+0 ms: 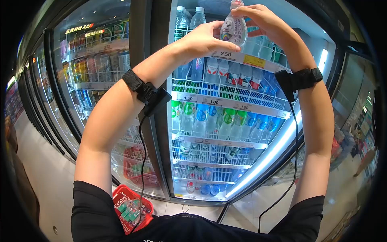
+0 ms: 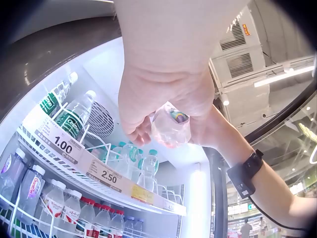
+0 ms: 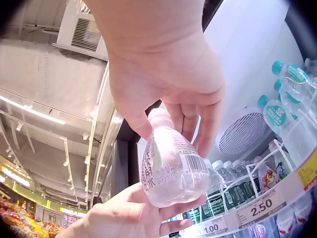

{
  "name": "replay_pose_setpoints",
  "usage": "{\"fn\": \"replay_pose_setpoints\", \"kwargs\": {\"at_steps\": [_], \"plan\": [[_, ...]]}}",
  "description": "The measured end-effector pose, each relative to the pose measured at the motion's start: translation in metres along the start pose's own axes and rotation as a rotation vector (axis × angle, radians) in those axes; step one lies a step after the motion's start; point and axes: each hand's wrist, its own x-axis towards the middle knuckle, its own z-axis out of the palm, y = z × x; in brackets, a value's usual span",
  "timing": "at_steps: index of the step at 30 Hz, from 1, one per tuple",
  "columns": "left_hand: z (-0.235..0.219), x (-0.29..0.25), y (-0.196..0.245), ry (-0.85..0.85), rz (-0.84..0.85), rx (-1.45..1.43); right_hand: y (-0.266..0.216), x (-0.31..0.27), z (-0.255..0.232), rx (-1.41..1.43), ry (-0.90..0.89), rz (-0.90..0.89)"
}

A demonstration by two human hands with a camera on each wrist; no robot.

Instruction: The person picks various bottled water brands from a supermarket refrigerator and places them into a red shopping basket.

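Overhead, at the top centre of the head view, both hands are holding a small clear bottle (image 1: 234, 28), left hand (image 1: 201, 40) cupping its base, right hand (image 1: 266, 22) pinching its cap end: seemingly light, smooth, likely slippery, best gripped round the belly.

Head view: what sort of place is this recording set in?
Most likely a shop's chilled drinks aisle: glass-door fridges, white wire shelves with price tags, and a red plastic shopping basket. Both hands hold a small clear plastic bottle.
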Motion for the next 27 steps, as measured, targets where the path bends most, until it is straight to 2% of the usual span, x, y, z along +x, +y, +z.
{"fn": "replay_pose_setpoints", "kwargs": {"at_steps": [1,3,4,7,9,11,12,15,17,19,21,23,26,27], "plan": [[-0.001,0.003,-0.003,0.0,-0.003,0.002,-0.012,-0.007,-0.001,0.003,-0.001,0.0],[-0.005,0.012,-0.009,0.066,0.05,0.129,-0.03,-0.023,-0.003,0.204,-0.072,0.037],[-0.007,0.018,-0.011,0.079,0.069,0.155,-0.017,-0.012,-0.011,0.193,-0.129,0.043],[-0.015,0.033,0.0,0.138,-0.019,0.262,-0.009,0.005,-0.014,0.18,-0.11,0.004],[-0.02,0.042,0.004,0.123,0.006,0.287,-0.003,0.018,-0.017,0.191,-0.108,0.01],[-0.029,0.063,-0.006,0.157,-0.001,0.496,-0.002,0.028,-0.019,0.203,-0.068,0.022],[-0.029,0.062,0.001,0.192,-0.05,0.375,-0.001,0.03,-0.02,0.215,-0.081,0.01],[-0.029,0.076,-0.003,0.223,-0.095,0.407,0.008,0.038,-0.019,0.155,-0.006,0.01],[-0.029,0.083,-0.014,0.254,-0.104,0.458,0.017,0.046,-0.016,0.181,-0.043,-0.009],[-0.032,0.093,-0.028,0.21,-0.021,0.523,0.029,0.061,-0.012,0.21,-0.079,-0.029],[-0.032,0.097,-0.038,0.255,-0.028,0.589,0.037,0.081,-0.005,0.015,0.063,0.068],[-0.032,0.099,-0.047,0.297,-0.035,0.655,0.046,0.089,0.002,0.011,0.083,0.07],[-0.035,0.103,-0.061,0.264,-0.015,0.569,0.06,0.098,0.009,0.053,0.107,0.073],[-0.036,0.103,-0.061,0.229,-0.09,0.522,0.065,0.102,0.011,0.1,0.109,0.071]]}}
